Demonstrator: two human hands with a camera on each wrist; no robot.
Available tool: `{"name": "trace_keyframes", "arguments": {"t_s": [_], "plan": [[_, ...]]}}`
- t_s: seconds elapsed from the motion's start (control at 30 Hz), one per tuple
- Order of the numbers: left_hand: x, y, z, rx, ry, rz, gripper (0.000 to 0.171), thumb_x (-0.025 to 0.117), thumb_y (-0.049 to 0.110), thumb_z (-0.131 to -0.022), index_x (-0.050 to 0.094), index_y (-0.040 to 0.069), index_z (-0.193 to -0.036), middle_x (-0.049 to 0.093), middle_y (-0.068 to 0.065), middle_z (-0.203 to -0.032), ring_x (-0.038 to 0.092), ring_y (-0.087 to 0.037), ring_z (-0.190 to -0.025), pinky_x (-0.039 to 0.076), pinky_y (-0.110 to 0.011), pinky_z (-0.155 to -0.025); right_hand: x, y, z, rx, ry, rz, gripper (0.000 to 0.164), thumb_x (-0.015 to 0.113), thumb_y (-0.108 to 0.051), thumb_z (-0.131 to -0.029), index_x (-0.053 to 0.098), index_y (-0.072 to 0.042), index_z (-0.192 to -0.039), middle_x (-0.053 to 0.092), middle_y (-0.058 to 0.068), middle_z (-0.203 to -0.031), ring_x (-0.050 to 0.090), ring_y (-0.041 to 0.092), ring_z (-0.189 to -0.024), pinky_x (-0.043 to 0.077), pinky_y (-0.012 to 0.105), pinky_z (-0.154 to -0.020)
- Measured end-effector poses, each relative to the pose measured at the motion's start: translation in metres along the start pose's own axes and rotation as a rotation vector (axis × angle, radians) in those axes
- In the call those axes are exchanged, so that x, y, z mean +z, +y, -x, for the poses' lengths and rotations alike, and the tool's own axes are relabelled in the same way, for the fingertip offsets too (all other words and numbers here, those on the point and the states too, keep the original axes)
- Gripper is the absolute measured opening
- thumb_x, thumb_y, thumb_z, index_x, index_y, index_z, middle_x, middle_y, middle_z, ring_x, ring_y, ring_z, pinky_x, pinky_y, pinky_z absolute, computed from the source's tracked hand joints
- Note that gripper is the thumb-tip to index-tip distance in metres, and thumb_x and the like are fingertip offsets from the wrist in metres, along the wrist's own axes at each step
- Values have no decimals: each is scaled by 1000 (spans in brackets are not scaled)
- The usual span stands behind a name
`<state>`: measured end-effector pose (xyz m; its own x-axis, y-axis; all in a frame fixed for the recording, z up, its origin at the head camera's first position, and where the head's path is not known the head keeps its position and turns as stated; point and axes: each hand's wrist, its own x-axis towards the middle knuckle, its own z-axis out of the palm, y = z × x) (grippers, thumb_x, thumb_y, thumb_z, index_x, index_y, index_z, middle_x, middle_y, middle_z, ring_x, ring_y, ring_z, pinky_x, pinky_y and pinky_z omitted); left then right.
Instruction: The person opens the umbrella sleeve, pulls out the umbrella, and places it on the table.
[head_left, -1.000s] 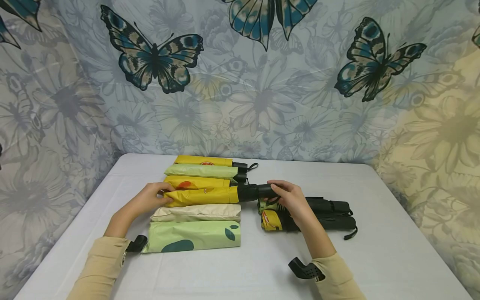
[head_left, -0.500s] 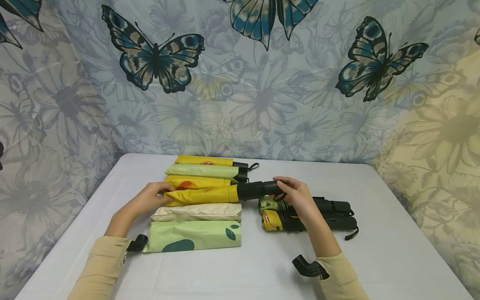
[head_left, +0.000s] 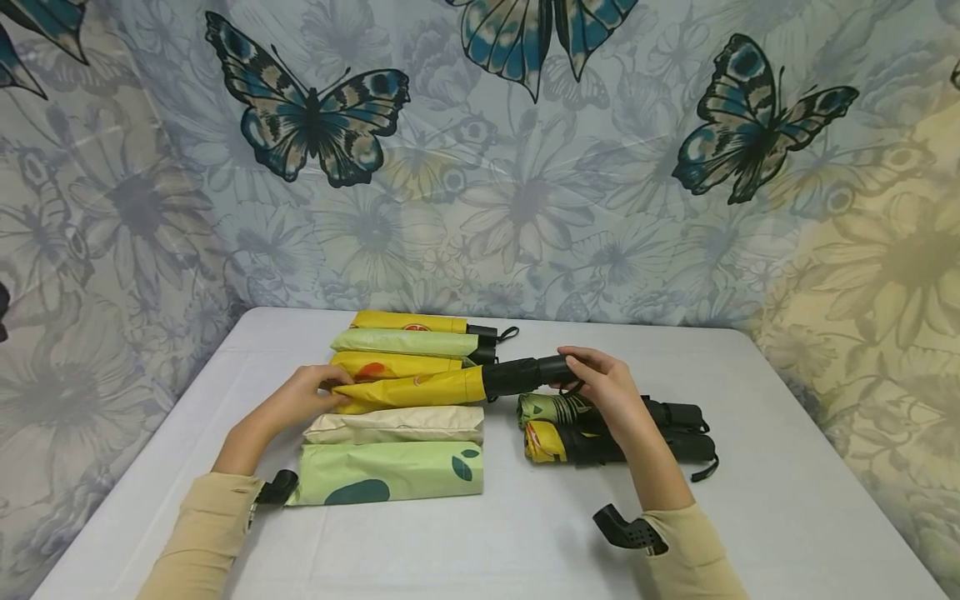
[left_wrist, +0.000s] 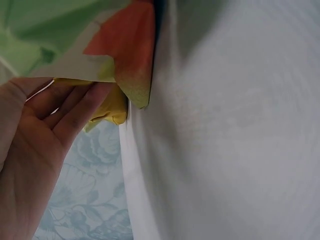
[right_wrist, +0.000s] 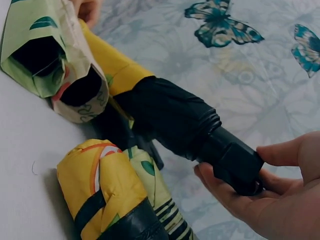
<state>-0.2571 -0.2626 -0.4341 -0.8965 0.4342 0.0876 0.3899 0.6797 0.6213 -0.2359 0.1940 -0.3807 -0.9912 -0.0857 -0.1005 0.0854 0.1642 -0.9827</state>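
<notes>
In the head view my left hand (head_left: pixel 303 393) pinches the left end of a yellow cover (head_left: pixel 420 389); its fingertips are partly hidden behind cover fabric in the left wrist view. A folded black umbrella (head_left: pixel 512 377) sticks out of the cover's right end, tilted slightly up to the right. My right hand (head_left: pixel 611 393) holds its handle (right_wrist: pixel 237 160) between thumb and fingers, as the right wrist view shows. Below the yellow cover lie a cream cover (head_left: pixel 393 425) and a light green cover (head_left: pixel 390 472) with leaf prints. Their right ends gape, dark inside, in the right wrist view.
Behind lie another yellow cover (head_left: pixel 397 365), a green one (head_left: pixel 405 341) and a yellow one (head_left: pixel 408 321), with black handles visible at the back ones. Two folded umbrellas, one green-tipped (head_left: pixel 547 407) and one yellow-tipped (head_left: pixel 543 441), lie under the right forearm on the white table (head_left: pixel 450 550).
My right hand has moved right and slightly up with the handle, and a little more of the black umbrella shows outside the yellow cover. The left hand has stayed nearly still.
</notes>
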Motion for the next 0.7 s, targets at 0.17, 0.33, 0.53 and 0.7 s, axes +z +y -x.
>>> {"name": "trace_keyframes", "arguments": {"t_s": [0.17,0.33,0.53,0.7], "plan": [[0,1,0,-6,-13,8,13,72,6,-86,71,10,-99,70,-6,-98,67,-21,-92,58,-36,-81,-4,1,1,-22,-4,-6,45,54,-28,-101,51,-4,-140,66,-1,-108,72,16,-90,52,25,-94],[-1,1,0,-6,-16,14,14,70,3,-86,71,10,-99,70,-6,-98,67,-22,-92,58,-35,-81,-5,3,0,-41,-9,19,46,54,-31,-101,51,-7,-140,63,-3,-114,70,20,-96,49,35,-100],[-1,2,0,-3,-16,20,16,68,-2,-87,70,9,-98,70,-7,-98,67,-22,-92,59,-34,-80,-6,5,-2,-58,-12,31,45,53,-31,-101,52,-9,-140,64,-5,-115,68,16,-94,43,46,-107],[-1,3,0,-11,-16,11,11,70,4,-87,71,10,-97,69,-6,-96,67,-21,-92,58,-34,-80,-5,5,-3,-37,17,0,47,54,-31,-101,51,-4,-139,70,-9,-91,72,22,-91,43,47,-108]]}}
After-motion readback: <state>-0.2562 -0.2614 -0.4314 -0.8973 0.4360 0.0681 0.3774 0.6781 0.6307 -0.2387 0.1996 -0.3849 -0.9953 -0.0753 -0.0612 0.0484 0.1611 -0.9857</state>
